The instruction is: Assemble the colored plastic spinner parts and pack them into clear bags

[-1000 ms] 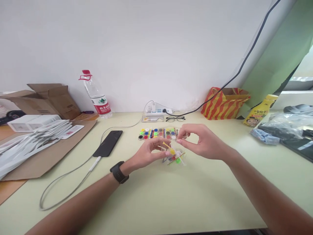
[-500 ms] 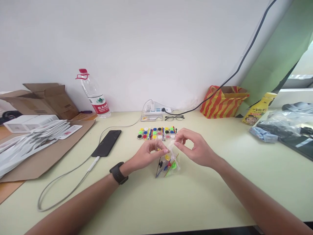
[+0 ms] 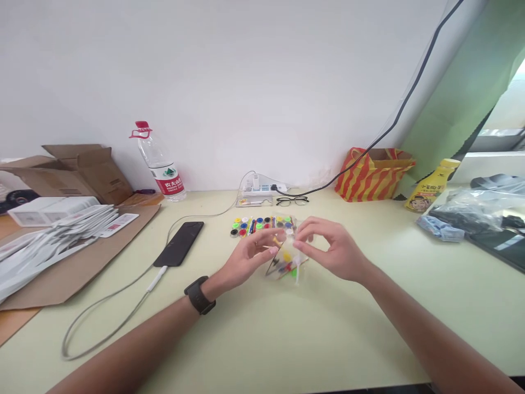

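My left hand [image 3: 251,256], with a black watch on its wrist, and my right hand [image 3: 328,249] meet over the middle of the pale green table [image 3: 287,339]. Both pinch the top of a small clear plastic bag [image 3: 286,261] that holds small coloured sticks and round pieces in yellow, red, blue and green. The bag hangs between the fingertips, just above the tabletop. Right behind my hands lies a row of small coloured round pieces and sticks [image 3: 262,224].
A black phone [image 3: 179,242] with a white cable lies to the left. A water bottle [image 3: 158,160], a power strip [image 3: 262,189] and glasses [image 3: 292,201] stand by the wall. Cardboard and white packets [image 3: 53,230] fill the left; a striped bag [image 3: 371,174], yellow bottle [image 3: 429,186] and plastic bags lie right.
My hands stayed together on the clear bag; half a second ago it hung lower, now it is lifted and tilted closer to my fingers. The view shifted slightly.
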Available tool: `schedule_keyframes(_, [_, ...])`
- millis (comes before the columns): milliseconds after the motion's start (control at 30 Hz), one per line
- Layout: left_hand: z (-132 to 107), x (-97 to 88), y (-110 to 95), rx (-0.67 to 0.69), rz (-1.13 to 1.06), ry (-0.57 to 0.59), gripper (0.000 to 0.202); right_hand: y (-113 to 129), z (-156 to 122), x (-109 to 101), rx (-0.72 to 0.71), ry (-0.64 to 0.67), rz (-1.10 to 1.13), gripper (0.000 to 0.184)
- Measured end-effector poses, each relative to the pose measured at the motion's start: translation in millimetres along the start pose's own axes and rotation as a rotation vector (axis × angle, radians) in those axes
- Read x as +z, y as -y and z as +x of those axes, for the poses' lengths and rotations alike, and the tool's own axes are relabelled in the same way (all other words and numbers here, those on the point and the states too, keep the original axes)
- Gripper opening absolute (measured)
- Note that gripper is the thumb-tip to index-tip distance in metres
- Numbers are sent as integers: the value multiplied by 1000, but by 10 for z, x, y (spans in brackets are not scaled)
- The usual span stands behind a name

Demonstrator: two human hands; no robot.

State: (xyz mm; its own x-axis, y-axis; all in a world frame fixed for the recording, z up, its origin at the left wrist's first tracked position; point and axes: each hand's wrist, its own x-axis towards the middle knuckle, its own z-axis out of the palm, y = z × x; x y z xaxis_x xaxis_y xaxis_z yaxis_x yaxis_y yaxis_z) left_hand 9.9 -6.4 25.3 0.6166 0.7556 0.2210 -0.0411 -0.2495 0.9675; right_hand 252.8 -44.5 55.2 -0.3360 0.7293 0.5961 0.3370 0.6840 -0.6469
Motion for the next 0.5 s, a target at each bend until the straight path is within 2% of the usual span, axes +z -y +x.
schedule_keyframes(33, [-1, -8, 6, -6, 14, -22, 50, 4, 3, 9, -21, -28, 4, 8])
schedule_keyframes(167, [6, -28, 31, 17, 56, -51, 50, 22, 1, 76, -92, 10, 7, 13])
schedule_keyframes(367, [13, -6, 86, 47, 74, 16, 48, 42, 5, 97, -160, -182, -32, 7])
schedule_keyframes(500, [3, -3, 110, 47, 94, 65, 42, 68, 16, 76, -170, -138, -45, 10])
